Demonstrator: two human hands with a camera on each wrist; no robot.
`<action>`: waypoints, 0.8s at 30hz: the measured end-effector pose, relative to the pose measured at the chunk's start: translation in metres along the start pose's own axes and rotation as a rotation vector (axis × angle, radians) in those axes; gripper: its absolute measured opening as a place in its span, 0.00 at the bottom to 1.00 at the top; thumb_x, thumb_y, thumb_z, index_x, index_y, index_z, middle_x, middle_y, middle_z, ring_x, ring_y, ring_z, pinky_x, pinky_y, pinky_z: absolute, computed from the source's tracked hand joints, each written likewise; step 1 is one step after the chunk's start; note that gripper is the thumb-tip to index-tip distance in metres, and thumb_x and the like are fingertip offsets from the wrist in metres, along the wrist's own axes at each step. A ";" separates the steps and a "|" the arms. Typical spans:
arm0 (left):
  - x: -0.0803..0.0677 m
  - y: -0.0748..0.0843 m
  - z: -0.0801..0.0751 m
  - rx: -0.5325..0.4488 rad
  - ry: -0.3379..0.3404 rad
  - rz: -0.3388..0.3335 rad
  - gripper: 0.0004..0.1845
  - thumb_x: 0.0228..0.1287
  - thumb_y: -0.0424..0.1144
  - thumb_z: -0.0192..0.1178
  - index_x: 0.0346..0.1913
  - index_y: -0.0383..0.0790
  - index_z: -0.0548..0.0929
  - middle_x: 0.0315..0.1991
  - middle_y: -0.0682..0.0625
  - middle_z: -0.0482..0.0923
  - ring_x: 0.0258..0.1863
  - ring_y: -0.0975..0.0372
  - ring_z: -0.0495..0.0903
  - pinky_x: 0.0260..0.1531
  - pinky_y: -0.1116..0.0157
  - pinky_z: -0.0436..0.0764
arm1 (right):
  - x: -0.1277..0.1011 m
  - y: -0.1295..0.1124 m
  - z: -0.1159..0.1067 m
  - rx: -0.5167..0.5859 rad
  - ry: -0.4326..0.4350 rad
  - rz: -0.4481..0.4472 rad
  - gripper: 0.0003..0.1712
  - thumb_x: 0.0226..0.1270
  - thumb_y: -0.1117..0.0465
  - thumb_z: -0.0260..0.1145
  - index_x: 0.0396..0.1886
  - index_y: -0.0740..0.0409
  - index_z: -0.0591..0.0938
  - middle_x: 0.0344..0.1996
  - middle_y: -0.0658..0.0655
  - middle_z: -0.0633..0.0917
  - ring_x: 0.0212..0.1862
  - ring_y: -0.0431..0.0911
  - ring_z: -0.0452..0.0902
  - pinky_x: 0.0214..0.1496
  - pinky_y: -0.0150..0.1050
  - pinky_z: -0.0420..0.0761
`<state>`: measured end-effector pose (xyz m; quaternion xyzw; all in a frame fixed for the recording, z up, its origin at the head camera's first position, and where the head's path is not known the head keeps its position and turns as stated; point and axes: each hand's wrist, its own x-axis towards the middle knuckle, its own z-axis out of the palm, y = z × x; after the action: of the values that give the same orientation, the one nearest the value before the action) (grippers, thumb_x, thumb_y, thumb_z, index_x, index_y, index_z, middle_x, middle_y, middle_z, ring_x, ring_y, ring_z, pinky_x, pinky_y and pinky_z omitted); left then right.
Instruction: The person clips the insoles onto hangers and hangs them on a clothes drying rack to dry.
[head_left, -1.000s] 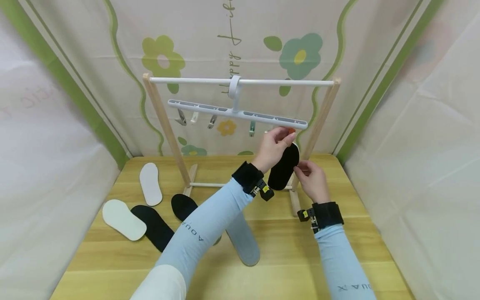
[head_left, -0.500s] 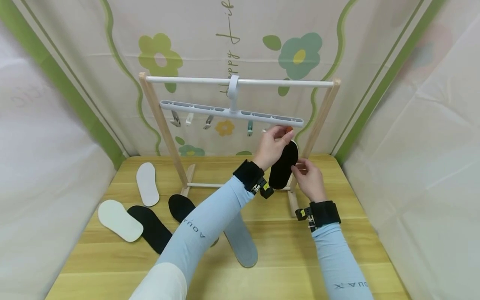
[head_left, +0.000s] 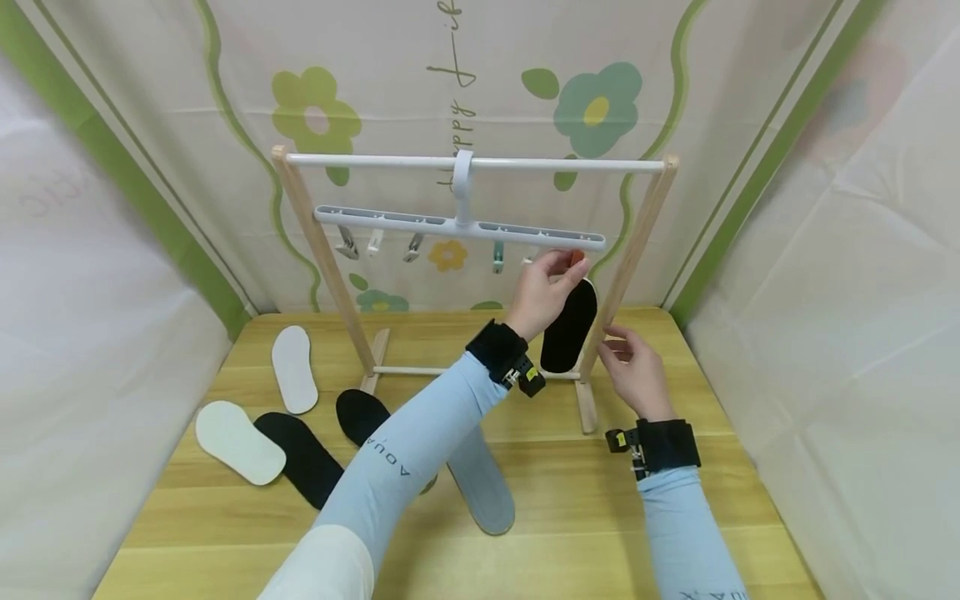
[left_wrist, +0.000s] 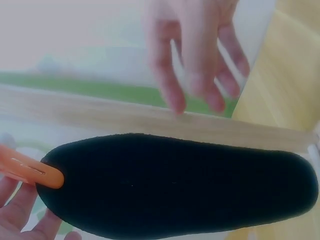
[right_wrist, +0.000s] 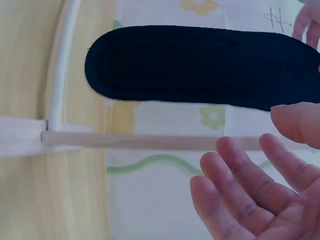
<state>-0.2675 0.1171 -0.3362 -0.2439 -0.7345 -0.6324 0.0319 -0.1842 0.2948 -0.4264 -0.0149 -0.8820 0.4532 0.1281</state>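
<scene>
Black insole [left_wrist: 175,187], orange clip [left_wrist: 40,172]

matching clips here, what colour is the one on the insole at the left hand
Orange; the clip shows best in the left wrist view.

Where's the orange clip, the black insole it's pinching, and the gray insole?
Orange clip [left_wrist: 34,169], left wrist view: visible middle.
Pinched black insole [left_wrist: 175,187], left wrist view: middle of its face.
Gray insole [head_left: 483,487], head view: uncovered part.
</scene>
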 end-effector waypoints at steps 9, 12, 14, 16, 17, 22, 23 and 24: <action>-0.002 -0.002 -0.002 0.061 -0.015 -0.015 0.25 0.72 0.52 0.57 0.65 0.41 0.77 0.57 0.50 0.79 0.55 0.63 0.77 0.54 0.71 0.76 | -0.023 0.021 -0.013 -0.020 -0.013 0.016 0.24 0.77 0.54 0.58 0.65 0.61 0.74 0.53 0.67 0.81 0.53 0.62 0.77 0.51 0.57 0.79; -0.003 -0.004 -0.002 0.082 -0.021 -0.019 0.26 0.72 0.53 0.57 0.66 0.43 0.76 0.59 0.50 0.78 0.57 0.63 0.76 0.56 0.69 0.75 | -0.029 0.026 -0.016 -0.019 -0.021 0.029 0.24 0.77 0.54 0.58 0.66 0.61 0.73 0.53 0.67 0.81 0.54 0.62 0.77 0.52 0.57 0.78; -0.004 -0.004 -0.002 0.095 -0.026 -0.014 0.27 0.72 0.53 0.56 0.67 0.43 0.75 0.59 0.50 0.77 0.58 0.62 0.75 0.58 0.68 0.74 | -0.033 0.028 -0.017 -0.015 -0.025 0.032 0.24 0.77 0.54 0.58 0.66 0.61 0.73 0.53 0.67 0.80 0.55 0.62 0.76 0.53 0.57 0.77; -0.004 -0.005 -0.003 0.109 -0.031 -0.003 0.26 0.73 0.52 0.56 0.68 0.43 0.74 0.60 0.50 0.77 0.59 0.62 0.74 0.59 0.67 0.73 | -0.035 0.030 -0.018 -0.013 -0.026 0.031 0.24 0.77 0.54 0.58 0.66 0.61 0.73 0.54 0.68 0.80 0.55 0.62 0.76 0.53 0.57 0.77; -0.004 -0.005 -0.003 0.113 -0.035 0.002 0.26 0.73 0.52 0.56 0.68 0.43 0.74 0.60 0.50 0.77 0.59 0.62 0.74 0.60 0.66 0.72 | -0.036 0.030 -0.018 -0.016 -0.025 0.031 0.24 0.77 0.54 0.58 0.66 0.61 0.73 0.53 0.68 0.80 0.55 0.62 0.76 0.53 0.57 0.77; -0.006 -0.009 -0.004 0.127 -0.061 0.001 0.27 0.73 0.52 0.57 0.70 0.45 0.72 0.61 0.50 0.76 0.63 0.61 0.71 0.64 0.59 0.70 | -0.037 0.032 -0.018 -0.032 -0.017 0.027 0.24 0.77 0.53 0.58 0.66 0.61 0.73 0.53 0.67 0.81 0.54 0.61 0.77 0.53 0.57 0.78; -0.007 -0.010 -0.004 0.133 -0.066 -0.004 0.28 0.73 0.52 0.57 0.70 0.45 0.71 0.62 0.50 0.76 0.64 0.60 0.71 0.64 0.58 0.70 | -0.037 0.032 -0.018 -0.033 -0.015 0.026 0.24 0.77 0.54 0.58 0.66 0.61 0.74 0.53 0.67 0.81 0.54 0.61 0.77 0.53 0.57 0.78; -0.008 -0.011 -0.004 0.140 -0.071 -0.012 0.29 0.72 0.53 0.57 0.71 0.46 0.71 0.63 0.50 0.75 0.65 0.60 0.70 0.65 0.57 0.69 | -0.038 0.033 -0.018 -0.034 -0.014 0.026 0.24 0.77 0.54 0.58 0.66 0.61 0.73 0.53 0.67 0.81 0.54 0.61 0.77 0.53 0.57 0.78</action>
<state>-0.2664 0.1097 -0.3479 -0.2589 -0.7791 -0.5707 0.0193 -0.1465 0.3232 -0.4508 -0.0252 -0.8901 0.4400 0.1159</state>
